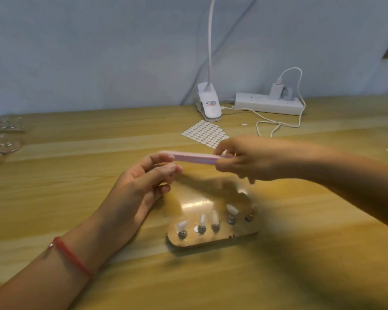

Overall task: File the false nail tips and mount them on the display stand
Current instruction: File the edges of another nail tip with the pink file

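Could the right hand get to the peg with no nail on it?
Probably yes. The right hand is held just over the display stand, with nothing between it and the bare peg. It grips the pink file, though, so it is busy.

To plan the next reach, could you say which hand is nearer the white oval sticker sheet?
Right. The right hand hovers at the near edge of the white oval sticker sheet; the left hand is farther away, leftward.

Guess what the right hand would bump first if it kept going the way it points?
Probably the fingertips of the left hand. The right hand points leftward, gripping a long flat pink nail file whose far end sits at those fingertips; blur hides exact depth.
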`<state>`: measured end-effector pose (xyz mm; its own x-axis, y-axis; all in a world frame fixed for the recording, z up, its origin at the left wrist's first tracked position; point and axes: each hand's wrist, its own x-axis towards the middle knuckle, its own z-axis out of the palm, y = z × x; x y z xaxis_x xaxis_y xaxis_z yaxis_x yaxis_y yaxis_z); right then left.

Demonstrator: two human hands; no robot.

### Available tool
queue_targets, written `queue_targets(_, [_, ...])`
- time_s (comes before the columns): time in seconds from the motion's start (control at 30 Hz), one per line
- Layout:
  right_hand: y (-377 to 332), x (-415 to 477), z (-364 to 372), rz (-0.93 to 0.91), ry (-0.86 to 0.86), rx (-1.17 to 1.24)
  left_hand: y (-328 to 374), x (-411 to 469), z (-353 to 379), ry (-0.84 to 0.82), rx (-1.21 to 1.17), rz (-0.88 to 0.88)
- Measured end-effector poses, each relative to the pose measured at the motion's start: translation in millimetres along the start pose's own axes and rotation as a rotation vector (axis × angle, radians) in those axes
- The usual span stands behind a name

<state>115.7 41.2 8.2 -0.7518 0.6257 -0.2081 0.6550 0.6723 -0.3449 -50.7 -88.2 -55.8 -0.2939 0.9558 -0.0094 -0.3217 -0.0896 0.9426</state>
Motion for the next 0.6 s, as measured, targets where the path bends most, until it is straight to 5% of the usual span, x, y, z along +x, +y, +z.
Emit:
queue_targets(0.2, [40.4,-54.2,9.1,-0.013,0.103,0.463,-0.4,1.3,-0.2,0.023,-0.015,-0.005])
queue_targets(0.37, [51.7,-75.3,35.5,-0.276,0.161,0.539,0.4,0.3,1.3,0.021,0.007,-0.01])
queue_targets(0.6, [44.0,-72.6,50.9,-0.362,0.34,0.465,-0.8,1.6,-1.9,0.027,-0.026,-0.008])
